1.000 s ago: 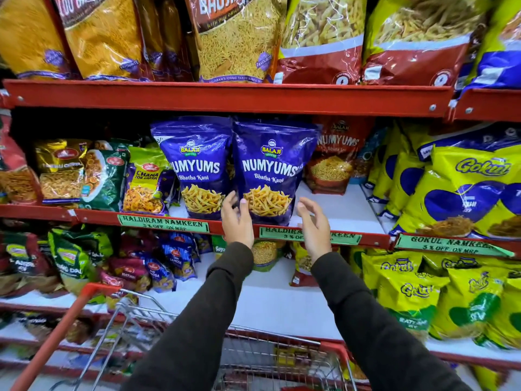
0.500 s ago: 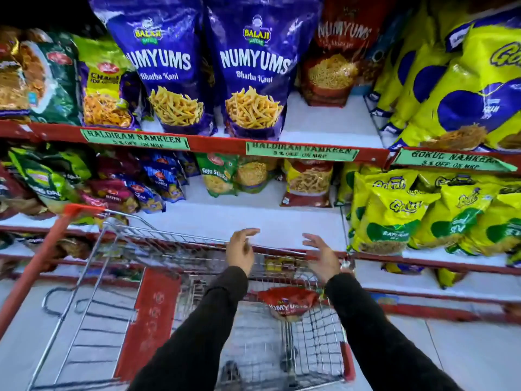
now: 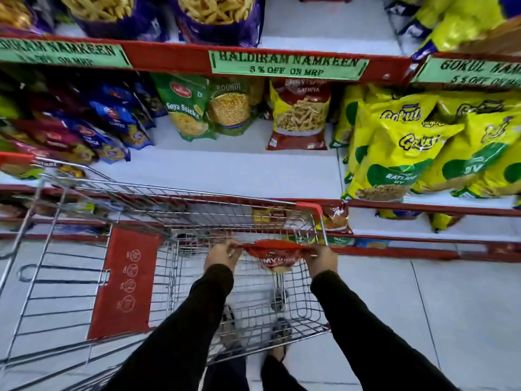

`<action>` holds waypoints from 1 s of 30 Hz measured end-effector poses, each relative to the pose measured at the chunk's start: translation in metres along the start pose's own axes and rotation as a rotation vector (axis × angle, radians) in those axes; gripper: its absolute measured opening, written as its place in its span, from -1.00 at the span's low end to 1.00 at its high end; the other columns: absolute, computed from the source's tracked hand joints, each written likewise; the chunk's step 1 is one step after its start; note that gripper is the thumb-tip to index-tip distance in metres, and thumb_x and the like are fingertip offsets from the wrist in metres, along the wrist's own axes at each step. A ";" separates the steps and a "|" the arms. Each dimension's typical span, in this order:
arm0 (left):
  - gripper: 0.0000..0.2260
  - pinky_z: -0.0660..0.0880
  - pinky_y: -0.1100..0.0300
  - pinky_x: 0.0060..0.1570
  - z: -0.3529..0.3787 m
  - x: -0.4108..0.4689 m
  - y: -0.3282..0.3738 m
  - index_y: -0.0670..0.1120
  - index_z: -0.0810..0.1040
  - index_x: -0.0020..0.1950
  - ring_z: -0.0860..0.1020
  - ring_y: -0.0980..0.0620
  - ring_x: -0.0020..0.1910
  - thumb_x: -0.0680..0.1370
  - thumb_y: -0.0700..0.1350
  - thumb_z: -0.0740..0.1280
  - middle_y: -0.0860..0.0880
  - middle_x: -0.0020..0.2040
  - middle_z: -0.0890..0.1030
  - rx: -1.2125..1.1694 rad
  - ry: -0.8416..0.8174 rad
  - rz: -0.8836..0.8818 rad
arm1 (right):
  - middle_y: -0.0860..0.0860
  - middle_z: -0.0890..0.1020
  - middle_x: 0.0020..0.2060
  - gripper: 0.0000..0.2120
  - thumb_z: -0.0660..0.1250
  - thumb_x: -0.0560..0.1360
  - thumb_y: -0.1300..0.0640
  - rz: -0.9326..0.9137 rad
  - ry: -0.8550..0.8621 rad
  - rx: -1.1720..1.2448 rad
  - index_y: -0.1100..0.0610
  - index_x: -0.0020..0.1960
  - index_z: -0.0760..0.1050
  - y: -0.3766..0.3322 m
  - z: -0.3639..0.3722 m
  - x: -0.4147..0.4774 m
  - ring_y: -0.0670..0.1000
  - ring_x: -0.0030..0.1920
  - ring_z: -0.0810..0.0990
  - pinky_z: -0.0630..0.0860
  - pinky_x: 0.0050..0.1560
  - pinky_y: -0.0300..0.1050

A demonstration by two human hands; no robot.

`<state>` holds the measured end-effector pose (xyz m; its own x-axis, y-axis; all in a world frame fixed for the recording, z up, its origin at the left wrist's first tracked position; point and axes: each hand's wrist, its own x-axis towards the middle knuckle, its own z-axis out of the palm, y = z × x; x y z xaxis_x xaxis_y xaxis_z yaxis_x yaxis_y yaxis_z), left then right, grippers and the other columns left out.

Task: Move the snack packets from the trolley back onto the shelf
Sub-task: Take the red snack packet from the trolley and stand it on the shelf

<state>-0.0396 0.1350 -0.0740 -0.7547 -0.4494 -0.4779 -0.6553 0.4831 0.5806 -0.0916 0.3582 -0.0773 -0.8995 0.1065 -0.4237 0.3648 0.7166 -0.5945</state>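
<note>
Red packet (image 3: pixel 277 256): inside the wire trolley (image 3: pixel 197 210), held at its top edge.
Left hand (image 3: pixel 222 253): pinching the packet's left corner.
Right hand (image 3: pixel 322 259): pinching its right corner.
Shelf (image 3: pixel 239 170): beyond the trolley, white, partly bare.

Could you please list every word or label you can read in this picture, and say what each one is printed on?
"HALDIRAM NAMKEEN 5 % OFF ON MRP": middle green shelf tag.
"Soya Sticks": green packet.
"BOONDI": neighbouring packet.
"GATHIYA": red and yellow packet.
"GOKUL NAM...", cut off: right shelf tag.
"RATLAM...": yellow packet.
"...MYU...": red packet held by left hand and right hand.
Trolley panel: too small to read.
</note>
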 end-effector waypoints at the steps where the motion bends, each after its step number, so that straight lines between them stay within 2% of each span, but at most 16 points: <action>1: -0.88 0.57 0.10 0.08 -0.002 -0.001 0.001 -0.04 0.65 0.04 0.66 -0.12 0.07 0.53 -0.08 0.39 -0.10 0.04 0.71 -0.011 0.014 0.013 | 0.11 0.75 -0.04 -0.83 0.36 0.48 0.28 -0.014 0.019 0.014 0.17 0.01 0.68 0.001 -0.002 -0.002 0.08 -0.01 0.68 0.52 0.12 -0.17; 4: -0.74 0.51 0.06 0.24 -0.007 -0.011 0.005 -0.14 0.60 0.18 0.57 -0.16 0.22 0.55 -0.04 0.36 -0.18 0.21 0.62 -0.050 0.066 0.097 | 0.12 0.74 -0.06 -0.84 0.38 0.48 0.27 -0.074 0.056 0.082 0.21 0.03 0.66 0.002 -0.017 -0.013 0.03 -0.09 0.64 0.46 0.05 -0.24; 6: -0.73 0.40 0.18 0.24 -0.012 -0.021 0.012 -0.21 0.55 0.21 0.50 -0.09 0.24 0.57 -0.10 0.34 -0.17 0.24 0.56 -0.172 0.100 0.147 | 0.13 0.72 -0.08 -0.84 0.40 0.49 0.22 -0.100 0.055 0.169 0.24 0.04 0.64 0.000 -0.031 -0.020 0.03 -0.13 0.62 0.49 -0.02 -0.23; 7: -0.73 0.36 0.22 0.22 -0.018 -0.029 0.019 -0.22 0.54 0.22 0.48 -0.03 0.22 0.58 -0.12 0.33 -0.12 0.22 0.55 -0.254 0.101 0.149 | 0.11 0.70 -0.10 -0.85 0.41 0.49 0.19 -0.121 0.042 0.227 0.23 0.02 0.62 -0.003 -0.039 -0.025 0.02 -0.15 0.61 0.52 -0.07 -0.24; 9: -0.76 0.42 0.25 0.15 -0.028 -0.044 0.032 -0.20 0.54 0.20 0.50 -0.03 0.17 0.58 -0.13 0.33 -0.11 0.16 0.57 -0.445 0.105 0.153 | 0.02 0.66 -0.20 -0.97 0.43 0.47 0.18 -0.180 0.037 0.351 0.13 -0.11 0.59 -0.013 -0.056 -0.035 -0.09 -0.21 0.60 0.51 -0.16 -0.42; 11: -0.78 0.50 0.47 -0.04 -0.037 -0.053 0.045 -0.25 0.54 0.16 0.54 0.01 0.05 0.57 -0.18 0.34 -0.13 0.07 0.58 -0.588 0.152 0.167 | -0.08 0.61 -0.27 -0.82 0.44 0.45 0.22 -0.273 0.089 0.420 -0.02 -0.22 0.54 -0.027 -0.074 -0.044 -0.27 -0.28 0.58 0.47 -0.20 -0.49; 12: -0.78 0.46 0.58 -0.12 -0.043 -0.057 0.052 -0.28 0.54 0.16 0.55 0.10 -0.04 0.56 -0.20 0.35 -0.12 0.03 0.57 -0.634 0.187 0.187 | -0.09 0.60 -0.27 -0.78 0.44 0.45 0.24 -0.296 0.100 0.456 -0.05 -0.23 0.52 -0.035 -0.084 -0.048 -0.32 -0.31 0.58 0.47 -0.20 -0.48; 14: -0.79 0.44 0.62 -0.17 -0.056 -0.066 0.069 -0.28 0.53 0.16 0.53 0.26 -0.21 0.56 -0.22 0.35 -0.10 0.00 0.55 -0.724 0.232 0.237 | -0.08 0.61 -0.28 -0.80 0.44 0.45 0.25 -0.339 0.104 0.535 -0.03 -0.21 0.53 -0.052 -0.103 -0.058 -0.35 -0.35 0.56 0.48 -0.24 -0.49; 16: -0.88 0.44 0.60 -0.18 -0.072 -0.074 0.092 -0.20 0.51 0.10 0.51 0.28 -0.21 0.57 -0.24 0.33 -0.08 -0.07 0.54 -0.798 0.251 0.291 | -0.07 0.61 -0.29 -0.78 0.44 0.45 0.24 -0.403 0.133 0.599 -0.05 -0.22 0.53 -0.069 -0.122 -0.064 -0.31 -0.35 0.56 0.49 -0.23 -0.44; 18: -0.94 0.46 0.51 -0.14 -0.090 -0.082 0.116 -0.14 0.49 0.00 0.52 0.30 -0.25 0.57 -0.27 0.32 -0.06 -0.15 0.54 -0.871 0.283 0.369 | -0.01 0.62 -0.26 -0.80 0.45 0.45 0.20 -0.477 0.175 0.633 -0.08 -0.23 0.54 -0.086 -0.140 -0.068 -0.20 -0.27 0.58 0.52 -0.13 -0.28; 20: -0.96 0.52 0.25 0.04 -0.107 -0.088 0.142 -0.15 0.51 0.01 0.55 0.18 -0.15 0.57 -0.25 0.32 -0.10 -0.10 0.56 -0.977 0.276 0.436 | 0.07 0.63 -0.23 -0.82 0.45 0.45 0.18 -0.518 0.199 0.696 -0.07 -0.21 0.55 -0.104 -0.161 -0.070 -0.01 -0.22 0.58 0.52 -0.11 -0.15; 22: -0.94 0.52 0.05 0.12 -0.125 -0.094 0.171 -0.13 0.53 0.03 0.54 0.07 -0.09 0.57 -0.19 0.34 -0.08 -0.07 0.58 -1.019 0.293 0.493 | 0.08 0.63 -0.23 -0.86 0.45 0.45 0.20 -0.560 0.229 0.784 -0.03 -0.16 0.56 -0.125 -0.181 -0.070 -0.03 -0.26 0.57 0.52 -0.18 -0.22; 25: -0.97 0.52 0.17 0.06 -0.156 -0.101 0.225 -0.04 0.56 -0.03 0.56 0.20 -0.12 0.56 -0.16 0.36 0.01 -0.07 0.60 -1.090 0.326 0.605 | -0.08 0.66 -0.25 -0.88 0.42 0.46 0.25 -0.641 0.310 0.927 0.05 -0.11 0.57 -0.165 -0.219 -0.073 -0.27 -0.29 0.58 0.53 -0.17 -0.37; 28: -0.81 0.54 0.21 0.08 -0.184 -0.109 0.281 -0.15 0.57 0.14 0.58 0.12 -0.06 0.54 -0.14 0.38 -0.04 0.00 0.63 -1.199 0.315 0.679 | -0.05 0.63 -0.18 -0.90 0.39 0.49 0.28 -0.715 0.371 1.059 0.17 -0.01 0.57 -0.204 -0.260 -0.073 -0.33 -0.26 0.59 0.52 -0.11 -0.42; 30: -0.86 0.55 0.19 0.11 -0.198 -0.110 0.316 -0.11 0.61 0.06 0.59 0.10 -0.06 0.53 -0.12 0.40 -0.02 -0.02 0.65 -1.267 0.268 0.704 | -0.06 0.63 -0.18 -0.93 0.40 0.49 0.23 -0.762 0.419 1.074 0.08 -0.06 0.58 -0.227 -0.287 -0.067 -0.33 -0.24 0.58 0.50 -0.09 -0.40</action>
<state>-0.1576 0.1887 0.2927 -0.7789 -0.5969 0.1927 0.4060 -0.2455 0.8803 -0.1833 0.3858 0.2820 -0.8934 0.2664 0.3618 -0.4124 -0.1669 -0.8956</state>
